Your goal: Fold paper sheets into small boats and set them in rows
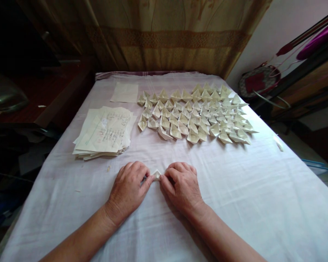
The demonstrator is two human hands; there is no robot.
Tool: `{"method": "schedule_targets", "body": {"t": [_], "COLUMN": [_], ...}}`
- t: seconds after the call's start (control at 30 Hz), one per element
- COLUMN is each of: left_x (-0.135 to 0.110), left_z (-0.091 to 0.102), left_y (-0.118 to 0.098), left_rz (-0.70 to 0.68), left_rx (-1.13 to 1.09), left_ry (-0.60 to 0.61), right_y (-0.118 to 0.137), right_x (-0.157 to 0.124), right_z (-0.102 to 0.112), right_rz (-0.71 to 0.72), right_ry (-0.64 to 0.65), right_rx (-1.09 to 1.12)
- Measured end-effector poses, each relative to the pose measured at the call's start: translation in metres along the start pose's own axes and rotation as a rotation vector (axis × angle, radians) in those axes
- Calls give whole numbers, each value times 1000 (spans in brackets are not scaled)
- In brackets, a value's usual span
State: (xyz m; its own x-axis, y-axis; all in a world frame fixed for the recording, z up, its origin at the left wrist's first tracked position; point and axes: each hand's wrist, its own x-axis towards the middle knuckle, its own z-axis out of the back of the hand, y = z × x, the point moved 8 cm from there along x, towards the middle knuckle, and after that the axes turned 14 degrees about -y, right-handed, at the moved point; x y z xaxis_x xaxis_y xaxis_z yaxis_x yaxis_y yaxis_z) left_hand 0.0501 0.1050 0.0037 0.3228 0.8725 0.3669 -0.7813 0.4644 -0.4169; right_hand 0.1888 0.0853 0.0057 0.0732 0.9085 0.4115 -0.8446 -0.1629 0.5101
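Between my two hands, low over the white cloth, is a small folded paper boat with its peak pointing up and away from me. My left hand pinches its left end between thumb and fingers. The right end is pinched by my right hand in the same way. The boat's ends are hidden under my fingertips. Beyond my right hand stand many folded paper boats in crowded rows. Past my left hand lies a stack of paper sheets, the top one with handwriting.
A single paper sheet lies behind the stack. The white cloth covers the surface under everything. A brown curtain hangs at the back, a dark red table adjoins on the left, and a bag is at the right.
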Motion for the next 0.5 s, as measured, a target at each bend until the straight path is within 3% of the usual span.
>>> {"method": "schedule_targets", "body": {"t": [0.5], "left_x": [0], "left_z": [-3], "left_y": [-1], "left_rz": [2], "left_rx": [79], "left_ry": [48], "right_y": [1], "right_x": [-1], "right_z": [-4], "right_rz": [30], "right_ry": [-16], "right_rx": [-28]}}
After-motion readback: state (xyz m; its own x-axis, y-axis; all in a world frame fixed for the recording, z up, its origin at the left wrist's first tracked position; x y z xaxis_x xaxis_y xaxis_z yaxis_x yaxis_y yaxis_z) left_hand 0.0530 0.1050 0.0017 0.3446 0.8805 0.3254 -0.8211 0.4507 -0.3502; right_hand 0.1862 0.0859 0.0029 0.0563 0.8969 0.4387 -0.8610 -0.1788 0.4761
